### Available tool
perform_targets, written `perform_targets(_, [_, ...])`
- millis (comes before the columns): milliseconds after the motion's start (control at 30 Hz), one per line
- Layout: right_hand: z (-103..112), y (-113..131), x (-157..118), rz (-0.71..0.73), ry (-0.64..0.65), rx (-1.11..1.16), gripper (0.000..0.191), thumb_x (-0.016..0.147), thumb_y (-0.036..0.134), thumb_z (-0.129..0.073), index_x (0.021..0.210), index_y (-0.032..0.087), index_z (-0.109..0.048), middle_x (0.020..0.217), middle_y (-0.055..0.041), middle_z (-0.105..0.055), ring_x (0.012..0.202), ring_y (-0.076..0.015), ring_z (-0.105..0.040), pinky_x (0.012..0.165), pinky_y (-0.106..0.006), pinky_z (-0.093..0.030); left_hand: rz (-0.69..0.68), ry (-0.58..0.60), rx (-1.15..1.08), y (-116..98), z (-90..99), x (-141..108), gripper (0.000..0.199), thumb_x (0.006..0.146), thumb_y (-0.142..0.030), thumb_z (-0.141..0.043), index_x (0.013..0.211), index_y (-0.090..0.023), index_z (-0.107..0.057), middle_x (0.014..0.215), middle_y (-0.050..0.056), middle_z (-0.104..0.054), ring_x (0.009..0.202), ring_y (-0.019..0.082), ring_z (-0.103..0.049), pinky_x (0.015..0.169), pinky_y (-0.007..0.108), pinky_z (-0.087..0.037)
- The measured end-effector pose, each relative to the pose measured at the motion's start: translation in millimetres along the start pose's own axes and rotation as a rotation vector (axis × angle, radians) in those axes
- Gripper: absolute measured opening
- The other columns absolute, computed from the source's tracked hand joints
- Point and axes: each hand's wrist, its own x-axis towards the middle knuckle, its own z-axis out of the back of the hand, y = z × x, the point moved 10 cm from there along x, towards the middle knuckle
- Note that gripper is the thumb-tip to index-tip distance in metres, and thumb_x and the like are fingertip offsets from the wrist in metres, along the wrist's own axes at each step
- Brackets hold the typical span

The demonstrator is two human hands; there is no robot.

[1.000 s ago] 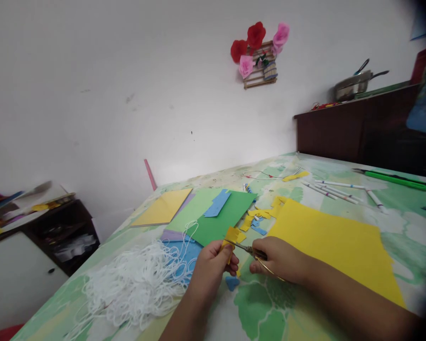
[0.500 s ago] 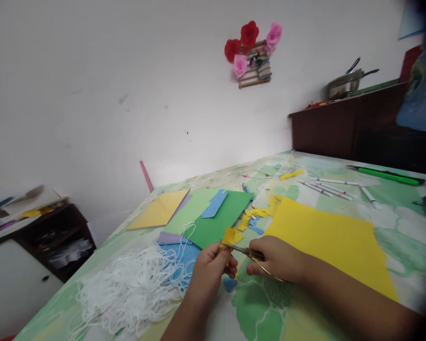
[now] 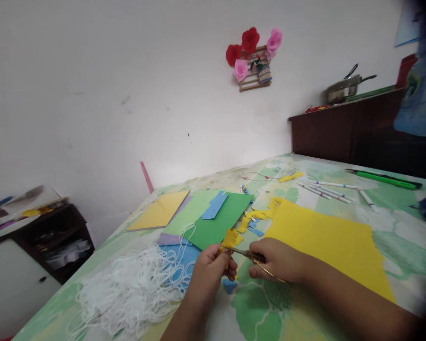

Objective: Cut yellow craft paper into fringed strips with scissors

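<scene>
A small piece of yellow paper [image 3: 230, 238] is pinched in my left hand [image 3: 213, 270], its upper end standing above the thumb. My right hand [image 3: 279, 258] is closed on gold-handled scissors [image 3: 242, 251], whose blades reach left across the yellow piece just above my left thumb. Below my left fingers lies a blue scrap [image 3: 229, 285]. Yellow paper scraps [image 3: 259, 214] and blue scraps [image 3: 256, 228] lie beyond the hands. A large yellow sheet [image 3: 326, 241] is spread beside and partly under my right forearm.
Left of my hands are a heap of white string [image 3: 128, 289], a green sheet [image 3: 222, 225] with a blue strip [image 3: 215, 205] on it, and a yellow-orange pad [image 3: 159, 210]. Markers [image 3: 328, 192] and a green cutter [image 3: 386, 179] lie at the right. A wall stands behind the table.
The scissor blades have closed somewhat on the yellow piece, and my right thumb and fingers look nearer together. My left hand keeps its pinch. The view has tilted slightly.
</scene>
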Motion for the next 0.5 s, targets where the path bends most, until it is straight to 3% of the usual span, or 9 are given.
perform_targets(500, [-4.1,-3.7,3.9,-0.018,-0.005,0.041,0.039,0.063,0.055,-0.052,0.062,0.016,-0.050,0.055,0.0039,-0.046,0.051,-0.0084,-0.040,0.042,-0.017,-0.023,-0.027,0.019,0.001,-1.8,-0.4,-2.9,0.017,0.070,-0.026,-0.048,0.058,-0.014,-0.047,0.047,-0.003,-0.051,0.042,0.007,-0.046,0.043,0.020,-0.037])
